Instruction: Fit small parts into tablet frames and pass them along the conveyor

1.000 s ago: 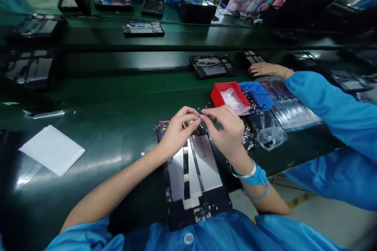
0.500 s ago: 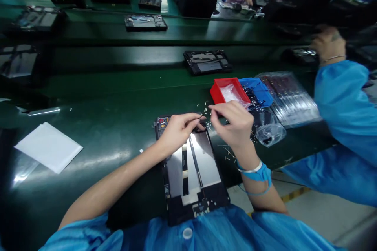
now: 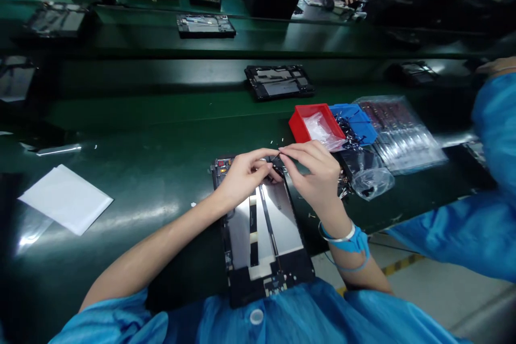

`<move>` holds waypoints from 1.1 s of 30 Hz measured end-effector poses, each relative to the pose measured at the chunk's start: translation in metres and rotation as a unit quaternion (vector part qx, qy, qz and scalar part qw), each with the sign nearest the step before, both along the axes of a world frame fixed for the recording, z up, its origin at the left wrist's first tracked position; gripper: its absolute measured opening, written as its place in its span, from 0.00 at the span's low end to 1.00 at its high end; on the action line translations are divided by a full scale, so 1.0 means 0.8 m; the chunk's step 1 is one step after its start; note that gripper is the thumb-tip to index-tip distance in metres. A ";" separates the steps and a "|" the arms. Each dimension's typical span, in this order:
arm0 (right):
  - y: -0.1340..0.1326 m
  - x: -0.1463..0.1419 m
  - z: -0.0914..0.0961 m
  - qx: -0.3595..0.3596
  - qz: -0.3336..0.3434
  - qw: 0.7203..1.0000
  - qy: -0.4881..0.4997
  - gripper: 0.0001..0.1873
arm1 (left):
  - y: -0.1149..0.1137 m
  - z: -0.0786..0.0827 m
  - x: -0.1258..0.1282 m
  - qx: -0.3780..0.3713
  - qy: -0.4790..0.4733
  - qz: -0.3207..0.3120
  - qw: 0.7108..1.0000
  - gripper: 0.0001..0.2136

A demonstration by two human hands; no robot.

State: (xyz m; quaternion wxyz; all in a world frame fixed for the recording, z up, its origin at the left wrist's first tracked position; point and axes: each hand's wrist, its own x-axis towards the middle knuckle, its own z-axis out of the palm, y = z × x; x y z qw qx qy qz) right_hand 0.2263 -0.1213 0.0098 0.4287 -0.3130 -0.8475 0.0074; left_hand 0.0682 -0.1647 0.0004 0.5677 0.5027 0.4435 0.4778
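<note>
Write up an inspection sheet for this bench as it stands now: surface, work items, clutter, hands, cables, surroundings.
Surface: dark green bench top, glossy with glare.
Work items: opened tablet chassis, back up, lying at the bench's near edge under both hands; a tiny dark part pinched between the fingertips above its top end.
Clutter: red bin holding a clear bag, blue bin with small dark parts, clear plastic bag, clear tray of parts, white sheet, loose small bits around the chassis.
Hands: left hand and right hand meet at the fingertips on the part; blue wrist strap on the right wrist.
Cables: nothing seen.
Surroundings: other chassis on the belt; people in blue and pink coats opposite, blue sleeve at right.
</note>
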 end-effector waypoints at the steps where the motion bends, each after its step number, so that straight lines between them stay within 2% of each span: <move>1: 0.001 0.002 0.000 -0.017 0.009 1.000 0.002 0.07 | 0.000 0.001 -0.001 0.003 0.015 0.001 1.000 0.15; 5: 0.000 0.009 0.006 -0.088 0.039 0.995 -0.014 0.07 | -0.001 0.006 -0.005 0.036 0.147 0.003 0.988 0.17; 7: -0.001 0.010 0.009 -0.103 0.050 0.992 -0.043 0.08 | -0.001 0.007 -0.008 0.056 0.225 -0.003 0.973 0.18; 9: 0.002 0.014 0.011 -0.101 0.051 0.991 -0.064 0.09 | 0.000 0.007 -0.010 0.061 0.253 -0.015 0.965 0.18; 11: 0.011 0.022 0.011 -0.088 0.004 0.994 -0.059 0.10 | 0.002 0.005 -0.012 0.041 0.212 -0.024 0.976 0.17; 14: 0.030 0.042 0.007 -0.069 -0.166 0.983 -0.021 0.10 | 0.006 0.000 -0.013 -0.006 0.058 -0.022 0.998 0.17; 15: 0.035 0.047 0.005 -0.081 -0.211 0.974 -0.003 0.11 | 0.007 -0.001 -0.013 -0.017 -0.001 -0.023 1.000 0.19; 16: 0.037 0.050 0.002 -0.115 -0.226 0.967 0.018 0.12 | 0.008 -0.003 -0.013 -0.026 -0.056 -0.031 0.998 0.20; 17: 0.037 0.050 -0.001 -0.174 -0.202 0.963 0.041 0.12 | 0.008 -0.004 -0.012 -0.034 -0.103 -0.046 0.993 0.22; 18: 0.034 0.047 -0.003 -0.249 -0.143 0.956 0.068 0.12 | 0.007 -0.005 -0.011 -0.041 -0.141 -0.067 0.987 0.24; 20: 0.023 0.035 -0.008 -0.393 0.019 0.910 0.131 0.10 | 0.004 -0.006 -0.010 -0.053 -0.186 -0.114 0.974 0.28; 21: 0.017 0.027 -0.009 -0.436 0.088 0.881 0.164 0.08 | 0.002 -0.006 -0.009 -0.059 -0.199 -0.136 0.969 0.30; 23: 0.007 0.013 -0.010 -0.457 0.171 0.844 0.224 0.04 | -0.004 -0.006 -0.009 -0.069 -0.213 -0.170 0.960 0.33; 26: 0.006 0.007 -0.009 -0.422 0.205 0.835 0.287 0.03 | 0.001 -0.003 -0.014 -0.090 -0.186 -0.191 0.959 0.34; 27: 0.008 0.010 -0.009 -0.409 0.202 0.837 0.304 0.03 | 0.010 -0.001 -0.019 -0.094 -0.153 -0.167 0.969 0.31; 28: 0.011 0.013 -0.009 -0.395 0.189 0.840 0.321 0.03 | 0.024 0.002 -0.024 -0.096 -0.100 -0.113 0.984 0.28; 30: 0.015 0.023 -0.010 -0.374 0.145 0.851 0.340 0.05 | 0.066 0.006 -0.037 -0.089 0.036 0.060 0.994 0.19; 31: 0.016 0.027 -0.010 -0.367 0.119 0.859 0.337 0.05 | 0.094 0.007 -0.044 -0.090 0.114 0.167 0.975 0.17; 32: 0.016 0.031 -0.011 -0.363 0.095 0.868 0.327 0.05 | 0.123 0.007 -0.050 -0.095 0.154 0.228 0.957 0.18; 33: 0.016 0.033 -0.012 -0.358 0.075 0.877 0.312 0.05 | 0.153 0.005 -0.056 -0.101 0.179 0.261 0.943 0.19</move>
